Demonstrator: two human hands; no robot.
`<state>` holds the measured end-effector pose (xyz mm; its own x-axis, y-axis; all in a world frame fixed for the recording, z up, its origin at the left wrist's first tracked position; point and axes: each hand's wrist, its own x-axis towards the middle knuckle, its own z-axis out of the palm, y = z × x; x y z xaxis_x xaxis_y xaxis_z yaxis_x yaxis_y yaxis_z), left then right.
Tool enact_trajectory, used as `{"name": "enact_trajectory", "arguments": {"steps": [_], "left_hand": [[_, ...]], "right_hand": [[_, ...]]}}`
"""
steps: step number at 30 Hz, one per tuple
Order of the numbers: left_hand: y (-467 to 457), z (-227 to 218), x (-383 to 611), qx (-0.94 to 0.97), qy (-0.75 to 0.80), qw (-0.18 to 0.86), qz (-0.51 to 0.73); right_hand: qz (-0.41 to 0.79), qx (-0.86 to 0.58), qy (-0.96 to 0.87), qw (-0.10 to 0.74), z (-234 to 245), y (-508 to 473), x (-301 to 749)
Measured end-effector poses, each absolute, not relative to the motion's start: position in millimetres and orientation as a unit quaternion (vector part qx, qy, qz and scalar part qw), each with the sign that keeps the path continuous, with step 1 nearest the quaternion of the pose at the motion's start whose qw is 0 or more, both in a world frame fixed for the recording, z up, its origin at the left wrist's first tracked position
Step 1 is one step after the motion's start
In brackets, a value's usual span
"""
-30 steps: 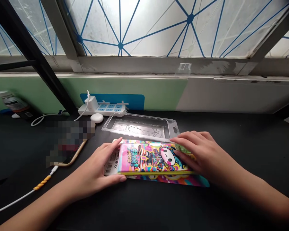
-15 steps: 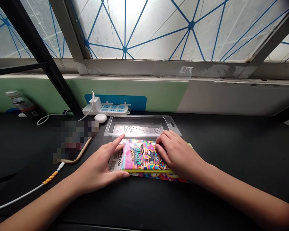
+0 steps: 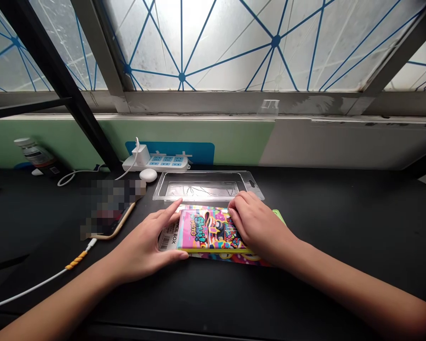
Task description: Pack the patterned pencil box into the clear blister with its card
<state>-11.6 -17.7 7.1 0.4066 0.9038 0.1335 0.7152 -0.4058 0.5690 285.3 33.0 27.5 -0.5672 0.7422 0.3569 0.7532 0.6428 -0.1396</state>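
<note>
A colourful cartoon-printed pencil box (image 3: 202, 229) lies flat on a printed card on the black table (image 3: 323, 227). My left hand (image 3: 147, 246) cups its left end, with the index finger along the far edge and the thumb at the near edge. My right hand (image 3: 261, 227) lies on top of the box's right half, fingers curled down onto the lid. Just behind the box sits a clear plastic blister shell (image 3: 208, 187), lying open side up.
A phone (image 3: 108, 220) on a white cable with yellow wrap lies to the left. A white power strip (image 3: 158, 162) with a plugged charger, a small white puck (image 3: 148, 174) and a bottle (image 3: 37, 156) stand along the green back wall below the window.
My right hand slid left along the box's lid, from its right end to the middle, and its fingers curled. The left hand stayed at the left end.
</note>
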Motion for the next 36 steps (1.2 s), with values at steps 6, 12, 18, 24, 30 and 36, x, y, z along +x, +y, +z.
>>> {"name": "enact_trajectory", "arguments": {"steps": [6, 12, 18, 24, 30, 36], "left_hand": [[-16.7, 8.7, -11.4, 0.818, 0.49, 0.21, 0.215], [-16.6, 8.4, -10.4, 0.822, 0.488, 0.203, 0.213], [-15.5, 20.0, -4.1, 0.84, 0.468, 0.188, 0.198], [-14.4, 22.1, -2.7, 0.854, 0.448, 0.174, 0.198], [-14.8, 12.7, -8.7, 0.845, 0.468, 0.162, 0.202], [-15.4, 11.1, -11.1, 0.834, 0.475, 0.179, 0.214]], "right_hand": [[-0.01, -0.422, -0.884, 0.203, 27.8, 30.7, 285.8], [-0.023, -0.419, -0.877, 0.236, 28.3, 34.5, 285.5], [-0.063, -0.381, -0.873, 0.298, 30.8, 33.5, 287.2], [-0.098, -0.361, -0.873, 0.313, 32.0, 29.3, 292.1], [-0.061, -0.382, -0.884, 0.262, 31.9, 34.6, 290.4], [-0.141, -0.354, -0.868, 0.319, 37.6, 25.0, 292.2]]}}
